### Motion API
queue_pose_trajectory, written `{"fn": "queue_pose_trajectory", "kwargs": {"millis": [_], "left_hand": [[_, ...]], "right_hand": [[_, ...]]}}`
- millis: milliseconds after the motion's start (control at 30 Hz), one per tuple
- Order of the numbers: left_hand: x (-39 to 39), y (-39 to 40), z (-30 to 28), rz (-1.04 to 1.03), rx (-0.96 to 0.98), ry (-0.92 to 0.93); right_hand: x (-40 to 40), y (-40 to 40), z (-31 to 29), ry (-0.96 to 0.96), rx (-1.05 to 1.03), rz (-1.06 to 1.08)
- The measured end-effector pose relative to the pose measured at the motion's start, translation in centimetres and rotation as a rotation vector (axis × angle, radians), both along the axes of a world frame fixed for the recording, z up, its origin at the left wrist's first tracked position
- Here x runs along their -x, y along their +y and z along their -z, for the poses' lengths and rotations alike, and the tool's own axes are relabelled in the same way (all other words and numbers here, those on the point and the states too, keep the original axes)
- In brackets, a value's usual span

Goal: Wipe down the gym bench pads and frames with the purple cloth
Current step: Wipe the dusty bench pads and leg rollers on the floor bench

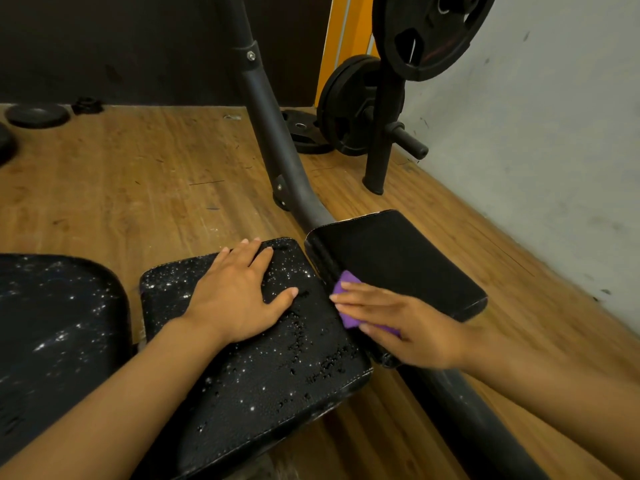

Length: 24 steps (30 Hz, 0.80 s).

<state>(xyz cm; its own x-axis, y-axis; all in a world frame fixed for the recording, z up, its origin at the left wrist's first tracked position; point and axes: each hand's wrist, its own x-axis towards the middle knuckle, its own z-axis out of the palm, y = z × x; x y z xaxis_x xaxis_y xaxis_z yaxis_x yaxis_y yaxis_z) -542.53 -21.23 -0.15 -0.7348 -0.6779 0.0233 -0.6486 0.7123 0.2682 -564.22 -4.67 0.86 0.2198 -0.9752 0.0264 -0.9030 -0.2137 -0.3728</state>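
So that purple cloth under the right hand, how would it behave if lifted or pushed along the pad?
The purple cloth looks thin and bunched under the right hand, so it is probably floppy and light. Pushed along the pad, it would likely crumple unless pressed flat. The droplets on the neighbouring pad suggest it may get damp and cling.

From where I stand, nothing here can be read. The round black rubber weight plate [431, 32] hanging high on the rack has a few pale marks near its hub and a faint reddish arc along its rim, but both are too blurred to make out as letters or numbers. The second black weight plate [349, 105] lower down shows no lettering that I can make out.
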Motion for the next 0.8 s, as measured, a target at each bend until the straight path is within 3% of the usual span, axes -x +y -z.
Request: {"fn": "queue_pose_trajectory", "kwargs": {"millis": [200, 467, 567, 800], "left_hand": [[0.3, 0.2, -0.2, -0.01, 0.004, -0.012], [0.1, 0.2, -0.8, -0.025, -0.025, -0.061], [-0.1, 0.2, -0.7, -0.027, -0.03, -0.047], [-0.1, -0.1, -0.5, -0.024, -0.061, -0.061]], "right_hand": [[0.6, -1.8, -0.3, 0.053, 0.005, -0.014], [-1.8, -14.7, 0.4, 0.474, 0.032, 0.192], [-2.2, -11.8, 0.5, 0.462, 0.024, 0.204], [-4.6, 4.5, 0.2, 0.487, 0.096, 0.173]]}}
